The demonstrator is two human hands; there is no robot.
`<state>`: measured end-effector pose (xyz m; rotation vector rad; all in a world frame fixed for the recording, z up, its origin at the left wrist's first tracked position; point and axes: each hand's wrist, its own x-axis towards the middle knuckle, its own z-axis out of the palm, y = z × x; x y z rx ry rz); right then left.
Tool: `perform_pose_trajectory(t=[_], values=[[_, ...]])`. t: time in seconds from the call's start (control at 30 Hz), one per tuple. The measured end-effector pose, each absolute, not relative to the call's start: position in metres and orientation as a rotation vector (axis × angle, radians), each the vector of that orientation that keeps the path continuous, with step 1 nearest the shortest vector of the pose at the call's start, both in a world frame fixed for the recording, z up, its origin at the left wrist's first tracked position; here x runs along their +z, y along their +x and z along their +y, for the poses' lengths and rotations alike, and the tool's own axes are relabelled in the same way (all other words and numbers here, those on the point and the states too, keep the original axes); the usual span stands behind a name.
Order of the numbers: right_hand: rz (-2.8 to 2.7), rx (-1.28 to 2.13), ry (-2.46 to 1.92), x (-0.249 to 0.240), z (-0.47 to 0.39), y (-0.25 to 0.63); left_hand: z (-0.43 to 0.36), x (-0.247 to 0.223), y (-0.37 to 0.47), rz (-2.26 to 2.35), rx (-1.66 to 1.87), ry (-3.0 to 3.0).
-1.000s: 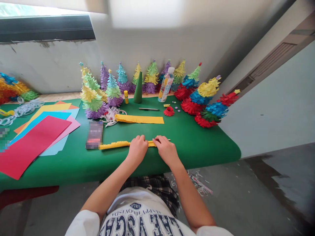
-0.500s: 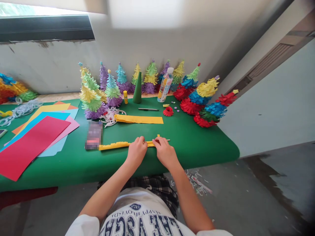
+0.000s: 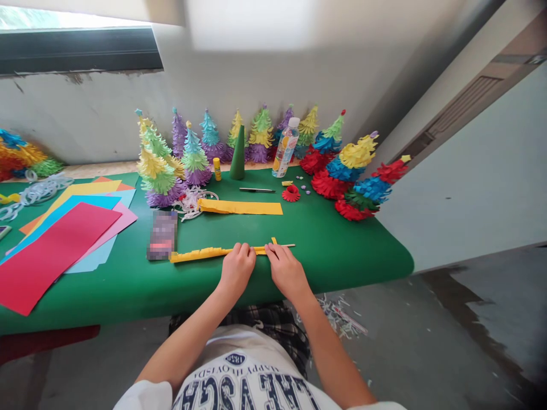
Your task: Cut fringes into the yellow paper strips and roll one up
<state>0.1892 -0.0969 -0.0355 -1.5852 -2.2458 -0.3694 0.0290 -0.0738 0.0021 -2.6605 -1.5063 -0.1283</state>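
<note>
A narrow yellow-orange fringed paper strip (image 3: 200, 253) lies along the near part of the green table, its left end by a blurred phone (image 3: 162, 234). My left hand (image 3: 238, 265) is closed on the strip near its right part. Just to the right, my right hand (image 3: 287, 270) has its fingers together on the strip and a thin stick (image 3: 290, 245), whose tip sticks out to the right. A short yellow end of paper stands up by my right fingertips. Behind the hands lies a wider yellow strip (image 3: 243, 207).
Behind are a pen (image 3: 257, 190), a red paper ring (image 3: 291, 193), a glue stick (image 3: 217, 169), a green cone (image 3: 238, 154), a bottle (image 3: 286, 148) and several paper trees (image 3: 195, 159). Coloured sheets (image 3: 64, 250) lie at left; the table's rounded edge (image 3: 408, 265) is at right.
My right hand's fingers have flattened and lowered slightly over the strip and stick. My left hand stays closed at nearly the same spot.
</note>
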Motion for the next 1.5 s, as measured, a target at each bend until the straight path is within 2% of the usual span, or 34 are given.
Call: perform_pose_trajectory(t=[0.6,0.87,1.5], values=[[-2.18,-0.453,-1.573,-0.039,-0.1,0.188,-0.079,-0.011,0.033,-1.359,-0.377,-2.45],[-2.122,-0.561,-1.62,-0.034,-0.104,0.185,-0.088,-0.014,0.035,-1.342,-0.393,-2.455],[-2.146,-0.556,-1.559,-0.041,-0.107,0.185,-0.1,-0.028,0.039,-1.36,-0.441,-2.464]])
